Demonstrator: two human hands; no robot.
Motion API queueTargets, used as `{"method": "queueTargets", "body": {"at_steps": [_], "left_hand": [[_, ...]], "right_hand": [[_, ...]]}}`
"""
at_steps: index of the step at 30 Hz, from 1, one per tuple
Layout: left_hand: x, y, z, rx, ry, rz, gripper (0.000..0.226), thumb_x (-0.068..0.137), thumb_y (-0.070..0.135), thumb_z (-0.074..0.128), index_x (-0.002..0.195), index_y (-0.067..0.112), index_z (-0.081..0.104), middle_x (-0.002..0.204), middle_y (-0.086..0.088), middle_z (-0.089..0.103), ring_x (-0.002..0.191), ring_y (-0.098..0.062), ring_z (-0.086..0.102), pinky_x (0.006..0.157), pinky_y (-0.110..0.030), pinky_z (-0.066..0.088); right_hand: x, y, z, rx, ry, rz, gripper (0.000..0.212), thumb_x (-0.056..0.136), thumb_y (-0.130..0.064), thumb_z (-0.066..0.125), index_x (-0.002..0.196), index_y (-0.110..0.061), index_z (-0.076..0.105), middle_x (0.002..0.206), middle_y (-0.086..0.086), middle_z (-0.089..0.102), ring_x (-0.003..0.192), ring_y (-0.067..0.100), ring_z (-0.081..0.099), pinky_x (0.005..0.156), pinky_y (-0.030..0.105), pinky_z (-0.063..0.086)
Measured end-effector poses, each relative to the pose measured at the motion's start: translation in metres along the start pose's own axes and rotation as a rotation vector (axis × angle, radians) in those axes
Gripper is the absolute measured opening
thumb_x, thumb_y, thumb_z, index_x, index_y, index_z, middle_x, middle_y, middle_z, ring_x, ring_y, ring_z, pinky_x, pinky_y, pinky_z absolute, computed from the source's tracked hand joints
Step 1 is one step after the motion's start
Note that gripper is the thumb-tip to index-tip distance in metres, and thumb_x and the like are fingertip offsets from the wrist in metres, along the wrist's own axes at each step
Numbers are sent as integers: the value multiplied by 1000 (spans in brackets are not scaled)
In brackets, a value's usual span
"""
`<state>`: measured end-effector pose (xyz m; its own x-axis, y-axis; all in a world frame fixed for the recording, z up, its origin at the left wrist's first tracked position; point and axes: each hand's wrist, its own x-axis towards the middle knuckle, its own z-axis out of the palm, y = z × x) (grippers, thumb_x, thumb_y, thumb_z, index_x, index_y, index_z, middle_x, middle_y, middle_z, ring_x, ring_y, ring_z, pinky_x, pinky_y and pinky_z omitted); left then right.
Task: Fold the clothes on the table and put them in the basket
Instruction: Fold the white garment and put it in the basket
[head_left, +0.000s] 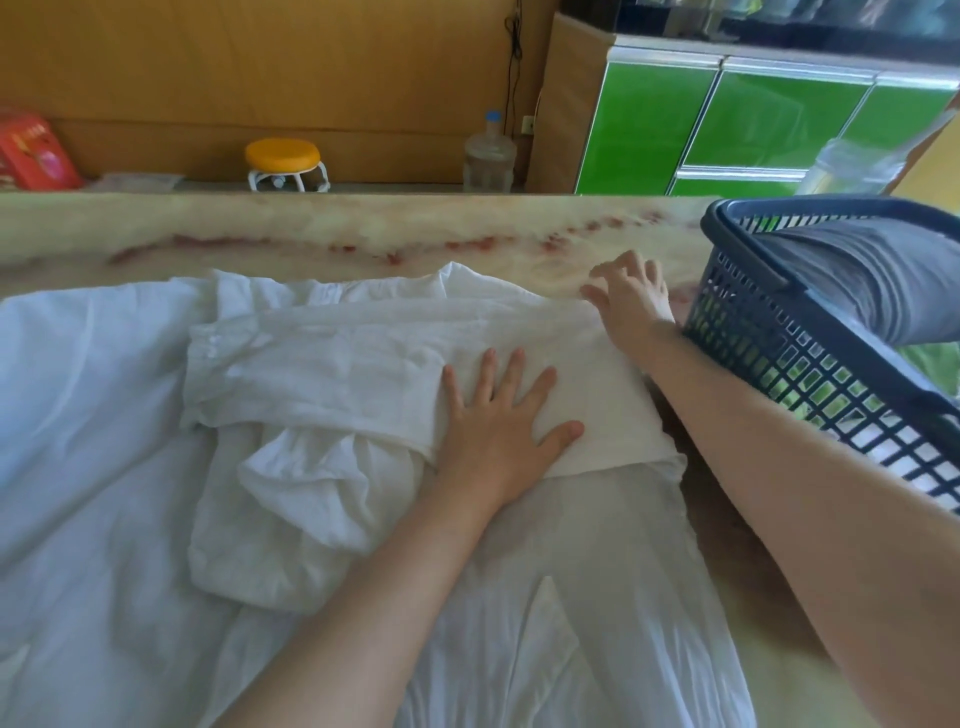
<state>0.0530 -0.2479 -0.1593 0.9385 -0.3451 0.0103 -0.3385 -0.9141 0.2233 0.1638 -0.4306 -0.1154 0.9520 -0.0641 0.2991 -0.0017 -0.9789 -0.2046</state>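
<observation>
Only two hands and forearms show of the person. The left hand (498, 431) has slim fingers whose nails seem short, though the picture is too soft to be sure. The left forearm (363, 613) is uncovered all the way to the near edge. The right hand (631, 296) is blurred. The right forearm (779, 467), stretched broad by the wide lens, is uncovered to the right edge.

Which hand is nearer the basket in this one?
Right. The right hand touches the far corner of the white garment, close beside the basket; the left hand lies flat on the garment, farther from it.
</observation>
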Motion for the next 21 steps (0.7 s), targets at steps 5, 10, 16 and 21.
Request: {"method": "queueTargets", "body": {"at_steps": [5, 10, 16, 21], "left_hand": [[-1, 2, -3, -22, -15, -8, 67, 90, 69, 18, 148, 43, 1, 159, 6, -11, 145, -20, -18, 110, -57, -17], [6, 5, -12, -28, -149, -44, 72, 92, 65, 24, 151, 33, -3, 158, 7, -16, 144, -18, -22, 109, -57, -18], [-12, -46, -66, 28, 73, -56, 60, 99, 44, 34, 151, 21, 13, 160, -4, 2, 146, -21, -11, 114, -46, -12], [-52, -136, -68, -2, 2, -360, 64, 97, 57, 22, 152, 30, 1, 159, -1, -12, 145, -20, -16, 116, -49, -7]], "right_hand": [[-73, -26, -2, -90, -207, -47, 47, 103, -31, 30, 149, -20, 26, 160, 2, 7, 147, 23, 8, 113, 39, 23], [-95, -23, 15, -42, -337, 28, 59, 101, -49, 17, 153, -25, 3, 161, 2, -5, 148, 20, -6, 117, 37, 0], [-89, -32, 4, -63, -409, 64, 63, 100, -50, 17, 153, -23, -1, 160, 3, -11, 147, 23, -10, 118, 39, -2], [-94, -70, 3, 22, -428, -49, 64, 99, -54, 17, 152, -27, -6, 159, -4, -16, 147, 17, -13, 117, 36, -6]]}}
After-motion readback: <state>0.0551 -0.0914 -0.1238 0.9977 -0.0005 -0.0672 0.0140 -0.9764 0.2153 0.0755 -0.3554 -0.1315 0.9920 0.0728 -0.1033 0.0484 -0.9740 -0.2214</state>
